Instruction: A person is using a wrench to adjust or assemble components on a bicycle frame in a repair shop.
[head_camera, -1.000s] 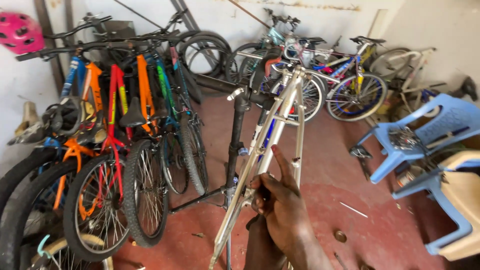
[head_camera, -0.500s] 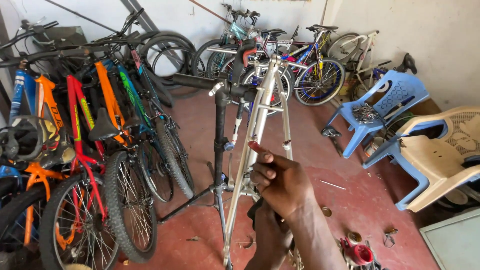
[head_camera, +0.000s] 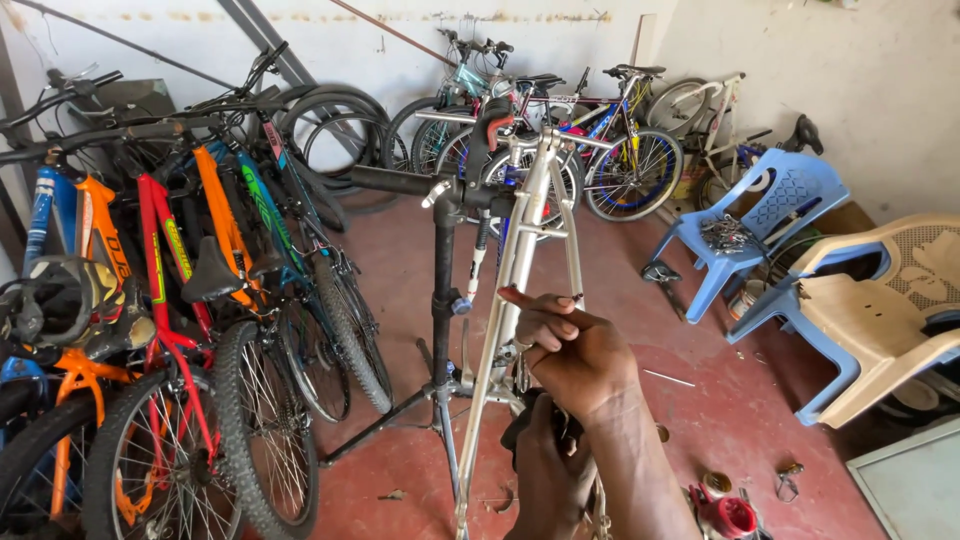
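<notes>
Surroundings: bikes (head_camera: 170, 300) packed in a row at left, orange and red ones nearest; more bikes (head_camera: 590, 140) against the back wall with loose tyres (head_camera: 330, 130); red floor (head_camera: 700, 400).
In the way: black stand (head_camera: 442, 300) stands just left of the frame, its clamp arm gripping the frame's top end.
Containers: blue chair (head_camera: 770, 215) holds a small heap of metal parts (head_camera: 728, 233); beige chair (head_camera: 880, 320) beside it, seat bare; red part (head_camera: 730, 515) and small tins (head_camera: 715, 483) on the floor at lower right.
Frame: silver frame (head_camera: 520, 270) hangs slanted on the stand, centre view.
Right hand: right hand (head_camera: 570, 350) against the frame's lower tubes, fingers half curled, forefinger out to the left; no clear grip.
Left hand: left hand (head_camera: 550, 470) lower, closed around a dark part at the frame's bottom end; what part, cannot tell.
</notes>
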